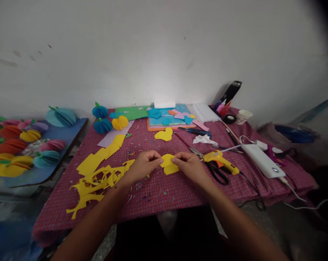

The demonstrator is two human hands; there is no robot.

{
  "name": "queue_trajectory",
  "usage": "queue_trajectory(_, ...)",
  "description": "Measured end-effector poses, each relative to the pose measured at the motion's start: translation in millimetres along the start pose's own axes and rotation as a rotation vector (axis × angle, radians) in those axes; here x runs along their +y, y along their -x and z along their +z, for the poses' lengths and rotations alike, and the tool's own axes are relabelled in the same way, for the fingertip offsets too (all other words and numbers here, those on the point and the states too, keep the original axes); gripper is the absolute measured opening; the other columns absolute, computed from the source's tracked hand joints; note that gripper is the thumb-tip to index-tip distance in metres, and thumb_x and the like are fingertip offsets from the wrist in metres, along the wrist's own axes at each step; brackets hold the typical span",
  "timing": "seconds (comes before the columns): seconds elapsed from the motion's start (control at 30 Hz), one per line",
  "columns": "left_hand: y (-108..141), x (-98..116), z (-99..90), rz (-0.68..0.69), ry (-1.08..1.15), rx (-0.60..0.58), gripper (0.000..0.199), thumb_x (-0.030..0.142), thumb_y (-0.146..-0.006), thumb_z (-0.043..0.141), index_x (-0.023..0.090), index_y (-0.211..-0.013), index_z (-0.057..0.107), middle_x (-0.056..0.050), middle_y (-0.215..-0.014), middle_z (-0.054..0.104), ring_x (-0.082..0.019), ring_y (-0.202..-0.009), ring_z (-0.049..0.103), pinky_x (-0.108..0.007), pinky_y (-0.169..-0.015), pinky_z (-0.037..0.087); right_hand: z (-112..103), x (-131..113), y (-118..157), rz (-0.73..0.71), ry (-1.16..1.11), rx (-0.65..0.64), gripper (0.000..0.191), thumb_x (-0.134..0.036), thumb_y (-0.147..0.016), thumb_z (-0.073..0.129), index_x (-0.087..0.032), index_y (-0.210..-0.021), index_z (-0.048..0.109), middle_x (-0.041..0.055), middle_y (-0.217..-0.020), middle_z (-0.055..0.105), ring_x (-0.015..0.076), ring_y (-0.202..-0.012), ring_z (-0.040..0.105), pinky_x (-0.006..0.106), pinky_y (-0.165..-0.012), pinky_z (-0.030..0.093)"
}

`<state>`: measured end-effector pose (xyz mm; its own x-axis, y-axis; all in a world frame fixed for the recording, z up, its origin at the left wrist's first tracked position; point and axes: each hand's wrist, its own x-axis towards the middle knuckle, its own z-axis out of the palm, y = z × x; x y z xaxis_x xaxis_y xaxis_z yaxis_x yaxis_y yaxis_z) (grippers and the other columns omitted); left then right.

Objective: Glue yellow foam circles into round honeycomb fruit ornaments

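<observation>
My left hand [145, 165] and my right hand [190, 166] meet over the front middle of the table. Each pinches one side of a rounded yellow paper piece [168, 159] between thumb and fingers. Just below it, and partly covered by it, is a second yellow piece [171, 169]; whether the two are joined I cannot tell. A little farther back lie several loose yellow paper rounds [164, 135]. Curly yellow paper offcuts [99, 181] spread beside my left forearm. Right of my right hand rest a yellow glue gun [221, 161] and black-handled scissors [217, 173].
A checked red cloth [150, 203] covers the table. Finished paper pumpkins [102, 126] stand at the back left, more on a blue board [82, 132]. A white power bank [263, 160], cables, a paper cup [244, 116] and a leaning black flask [231, 92] occupy the right.
</observation>
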<state>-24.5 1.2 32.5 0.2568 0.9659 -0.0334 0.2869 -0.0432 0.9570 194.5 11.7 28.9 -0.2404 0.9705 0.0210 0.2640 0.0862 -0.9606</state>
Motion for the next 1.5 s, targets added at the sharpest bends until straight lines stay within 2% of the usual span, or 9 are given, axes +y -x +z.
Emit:
queue_trajectory(0.13,-1,0,6.9,-0.006,-0.066,-0.035,0.018,0.034,-0.086,0.063,0.017,-0.087,0.069,0.002,-0.068,0.063,-0.011,-0.060,0.054,-0.023,-0.056,0.040,-5,5,5,-0.040,0.203,0.029,0.015,-0.031,-0.084,0.063,-0.021,-0.075,0.069,0.0003,-0.073,0.069,0.0177,-0.067,0.061,0.029,-0.062,0.043)
queue_trajectory(0.23,-3,0,12.6,0.030,-0.178,-0.026,0.017,0.032,-0.086,0.061,0.017,-0.082,0.069,0.000,-0.072,0.066,-0.013,-0.065,0.057,-0.024,-0.060,0.041,-7,9,12,-0.080,0.382,0.039,0.018,-0.027,-0.090,0.059,-0.022,-0.078,0.072,0.0020,-0.077,0.074,0.0196,-0.072,0.065,0.030,-0.068,0.044)
queue_trajectory(0.5,-11,5,18.6,0.050,-0.423,-0.053,0.023,0.033,-0.090,0.056,0.018,-0.074,0.065,0.000,-0.071,0.066,-0.015,-0.065,0.057,-0.026,-0.058,0.036,-7,19,22,-0.105,0.623,0.073,0.027,-0.035,-0.097,0.055,-0.021,-0.077,0.067,0.0039,-0.075,0.072,0.0200,-0.068,0.064,0.030,-0.063,0.040)
queue_trajectory(0.93,-16,3,21.7,0.037,-0.576,-0.092,0.022,0.031,-0.089,0.058,0.019,-0.073,0.067,-0.002,-0.073,0.069,-0.016,-0.065,0.058,-0.027,-0.059,0.036,-8,23,17,-0.064,0.712,0.069,0.027,-0.035,-0.094,0.059,-0.022,-0.070,0.067,0.0041,-0.072,0.074,0.0196,-0.063,0.063,0.031,-0.059,0.034)
queue_trajectory(1.5,-14,-1,23.8,0.035,-0.636,-0.102,0.021,0.031,-0.090,0.058,0.018,-0.075,0.066,-0.001,-0.072,0.068,-0.014,-0.064,0.057,-0.027,-0.057,0.032,-7,18,14,-0.037,0.851,0.051,0.025,-0.032,-0.094,0.062,-0.020,-0.076,0.075,0.0045,-0.076,0.077,0.0182,-0.067,0.066,0.029,-0.061,0.035)
